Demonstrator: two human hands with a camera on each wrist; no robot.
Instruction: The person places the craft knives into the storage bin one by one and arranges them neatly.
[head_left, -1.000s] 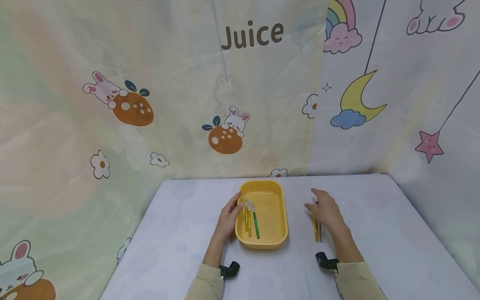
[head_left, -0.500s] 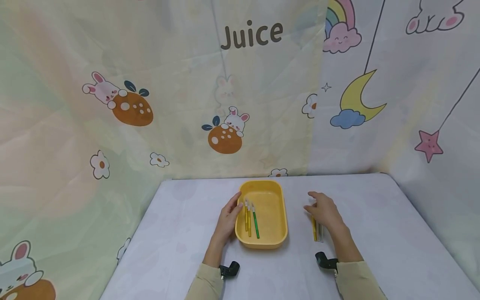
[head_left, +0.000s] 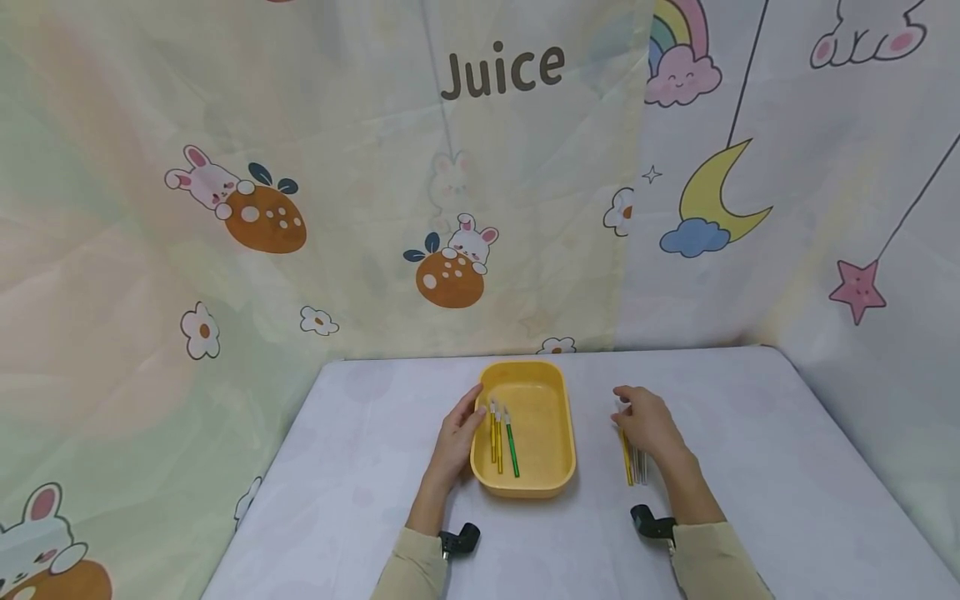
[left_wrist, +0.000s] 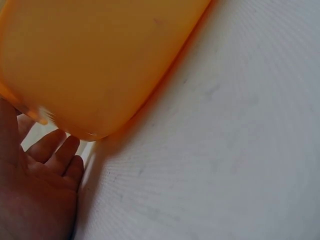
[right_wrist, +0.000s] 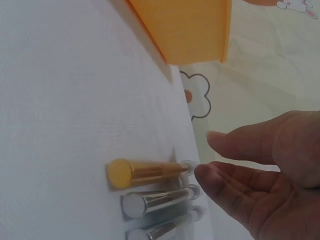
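Observation:
In the head view a yellow tray (head_left: 536, 433) stands on the table, and my left hand (head_left: 452, 442) grips its left rim, thumb over the edge and fingers along the outer wall. Inside lie two gold pen-like sticks (head_left: 496, 442) and a green one (head_left: 512, 446), all with pale tips. To the right, my right hand (head_left: 651, 425) is just over another gold stick (head_left: 627, 462) and silver sticks (head_left: 640, 467). From the right wrist, a fingertip (right_wrist: 204, 175) appears at the gold stick's clear-capped end; contact is uncertain. The thumb (right_wrist: 240, 145) is apart from the fingers.
A white cloth covers the table (head_left: 375, 417). Patterned curtains (head_left: 337, 208) hang behind and along both sides. A black camera (head_left: 460, 540) is strapped to the left wrist and another camera (head_left: 652, 522) to the right.
My right hand has shifted slightly left and toward me. The gold stick beneath it has slid a little left, away from the silver ones. The left hand and tray stay put.

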